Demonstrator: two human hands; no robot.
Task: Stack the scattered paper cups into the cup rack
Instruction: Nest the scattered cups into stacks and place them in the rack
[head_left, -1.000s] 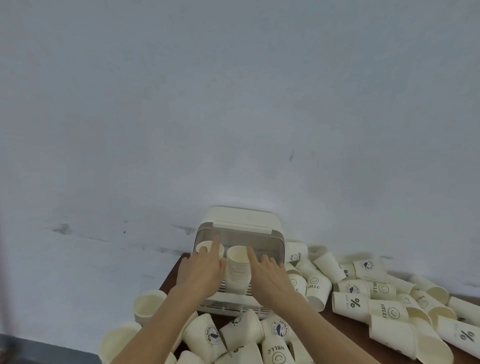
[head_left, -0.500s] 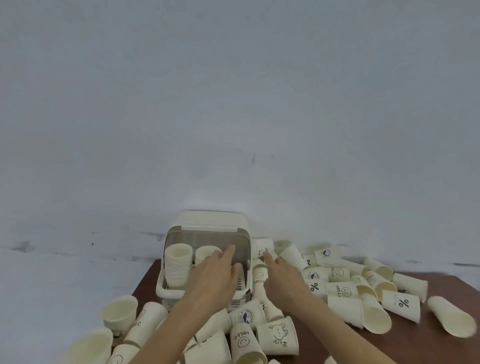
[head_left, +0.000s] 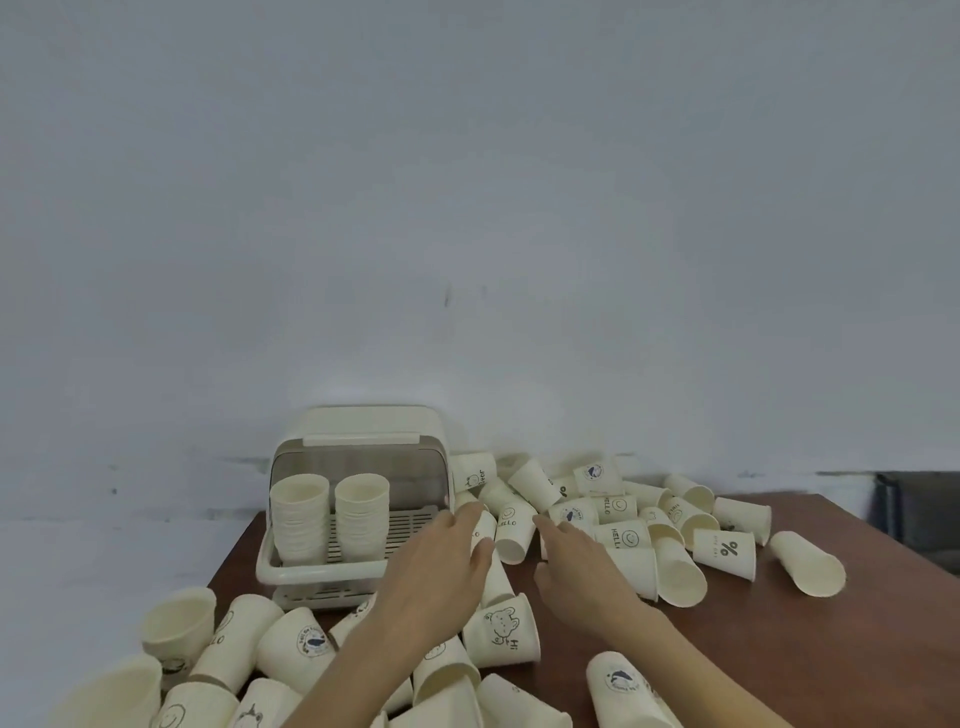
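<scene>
Cups in the rack: two nested stacks, the left stack (head_left: 300, 514) and the right stack (head_left: 361, 509), stand upright side by side at the front left of the cup rack (head_left: 332, 570); the slatted floor to their right is free.
Cup rack: sits on the tabletop (head_left: 779, 644) near its left back corner, lid raised, against the wall (head_left: 467, 208).
Loose cups: a heap (head_left: 597, 514) lies on its sides just right of the rack; another lot (head_left: 249, 649) crowds the near left edge of the tabletop, some overhanging.
Hello cup: one cup (head_left: 514, 530) printed HELLO lies between the two hands, mouth toward the camera.
Left hand (head_left: 441, 577): fingers extended and relaxed, gripping nothing, fingertips beside the rack's right wall and touching or nearly touching a cup there.
Right hand (head_left: 576, 566): fingers loosely extended, holding nothing, index tip near the Hello cup.
Risk, heap: the cups lean on each other, so pulling one out could likely roll its neighbours.
Risk, edge: a forearm sweeping the near-left cups could knock them off the tabletop.
Risk, grip: thin paper may dent if squeezed hard, and a dented cup would probably jam when nested.
Risk, stacks: a careless bump of the tall stacks may tip them.
</scene>
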